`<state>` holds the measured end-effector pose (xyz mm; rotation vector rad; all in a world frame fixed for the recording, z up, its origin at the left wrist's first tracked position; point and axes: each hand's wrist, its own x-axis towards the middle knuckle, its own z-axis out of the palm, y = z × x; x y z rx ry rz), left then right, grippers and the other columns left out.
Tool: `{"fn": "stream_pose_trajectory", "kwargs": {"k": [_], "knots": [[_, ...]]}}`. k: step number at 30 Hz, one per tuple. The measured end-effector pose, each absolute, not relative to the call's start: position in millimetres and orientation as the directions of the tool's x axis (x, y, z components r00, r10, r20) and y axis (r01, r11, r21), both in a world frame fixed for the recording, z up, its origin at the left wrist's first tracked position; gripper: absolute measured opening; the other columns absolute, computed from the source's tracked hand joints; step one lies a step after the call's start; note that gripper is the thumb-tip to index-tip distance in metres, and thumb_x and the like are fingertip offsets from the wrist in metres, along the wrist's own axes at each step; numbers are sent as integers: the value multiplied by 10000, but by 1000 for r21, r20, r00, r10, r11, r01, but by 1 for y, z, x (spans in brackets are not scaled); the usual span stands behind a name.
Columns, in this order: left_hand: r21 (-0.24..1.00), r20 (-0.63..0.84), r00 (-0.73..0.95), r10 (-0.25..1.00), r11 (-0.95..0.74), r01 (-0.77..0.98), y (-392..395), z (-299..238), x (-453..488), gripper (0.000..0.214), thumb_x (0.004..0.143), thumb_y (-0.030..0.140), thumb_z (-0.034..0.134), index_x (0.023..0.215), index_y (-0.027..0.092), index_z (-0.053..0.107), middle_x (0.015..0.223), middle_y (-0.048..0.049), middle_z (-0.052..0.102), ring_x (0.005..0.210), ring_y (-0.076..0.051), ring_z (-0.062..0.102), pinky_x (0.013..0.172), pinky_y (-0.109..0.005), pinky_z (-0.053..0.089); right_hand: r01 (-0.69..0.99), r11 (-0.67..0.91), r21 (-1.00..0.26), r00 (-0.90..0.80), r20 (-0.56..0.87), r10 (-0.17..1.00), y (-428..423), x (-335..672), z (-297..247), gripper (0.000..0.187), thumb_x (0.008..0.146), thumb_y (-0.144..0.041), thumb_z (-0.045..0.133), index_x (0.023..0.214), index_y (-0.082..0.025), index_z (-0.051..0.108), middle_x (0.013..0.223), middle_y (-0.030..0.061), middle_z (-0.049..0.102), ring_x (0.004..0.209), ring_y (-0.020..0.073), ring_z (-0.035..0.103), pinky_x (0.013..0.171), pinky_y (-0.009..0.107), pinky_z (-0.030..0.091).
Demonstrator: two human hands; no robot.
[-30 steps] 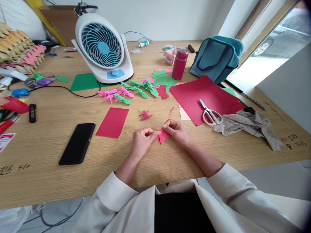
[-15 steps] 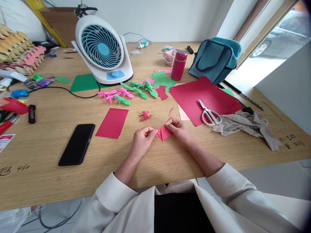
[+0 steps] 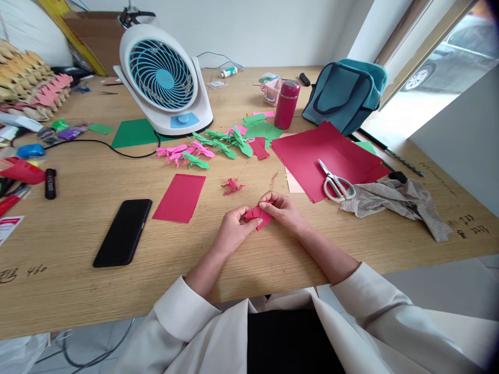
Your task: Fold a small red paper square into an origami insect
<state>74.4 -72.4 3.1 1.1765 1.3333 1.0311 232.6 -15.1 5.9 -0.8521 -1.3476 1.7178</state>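
Observation:
A small folded piece of red paper [image 3: 258,215] lies between both my hands just above the wooden table [image 3: 273,254]. My left hand [image 3: 234,231] pinches its left side with thumb and fingers closed. My right hand [image 3: 284,209] grips its right edge, fingers curled over it. A finished red paper figure [image 3: 233,185] lies just beyond my hands. A flat red paper rectangle [image 3: 180,197] rests to the left, next to a black phone [image 3: 123,231].
Scissors [image 3: 335,182] lie on a stack of red sheets [image 3: 323,156] at right, beside a crumpled cloth [image 3: 397,201]. Farther back are green and pink paper figures [image 3: 206,146], a fan [image 3: 163,78], a red bottle [image 3: 286,104] and a teal bag [image 3: 345,93].
My left hand has moved right onto the paper and now pinches its left side. The paper has been folded narrower between both hands.

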Motion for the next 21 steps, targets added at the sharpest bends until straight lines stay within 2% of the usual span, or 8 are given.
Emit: {"fn": "stream_pose_trajectory", "kwargs": {"k": [5,9,14,18,21], "knots": [[969,-221,-66,973,212,-126,-71,8,74,314,686,406,762,843,164,638,761,4,641,652,-108,563,530,-200,422,-146,-95,-985,-517,-6,856,-16,232,7,413,739,-556,758,784,-188,578,704,-25,582,635,107,495,649,256,411],[940,-272,-60,960,251,-232,-70,11,72,368,654,429,793,869,157,669,791,-15,666,667,-101,566,531,-188,400,-101,-92,-991,-534,-24,845,-16,233,5,421,751,-566,744,744,-183,572,675,-26,562,627,106,479,640,252,390],[965,-219,-77,973,204,-164,-69,7,71,378,677,467,774,871,157,677,767,-7,657,650,-106,550,517,-199,397,-69,-95,-993,-524,-45,850,-17,232,3,437,750,-584,731,705,-189,549,647,-32,553,605,106,463,611,246,382],[988,-148,-92,985,142,-63,-69,3,69,329,718,447,750,844,153,669,724,10,628,606,-96,504,503,-206,377,-108,-93,-990,-530,-22,848,-18,230,4,430,739,-571,747,709,-190,549,689,-19,592,648,117,504,667,260,427],[988,-134,-92,987,126,-87,-68,2,68,287,734,416,743,829,154,675,719,10,625,607,-91,499,514,-204,370,-135,-87,-987,-532,-1,847,-20,228,6,417,729,-555,766,726,-194,557,709,-17,609,676,125,529,699,268,452]]}}
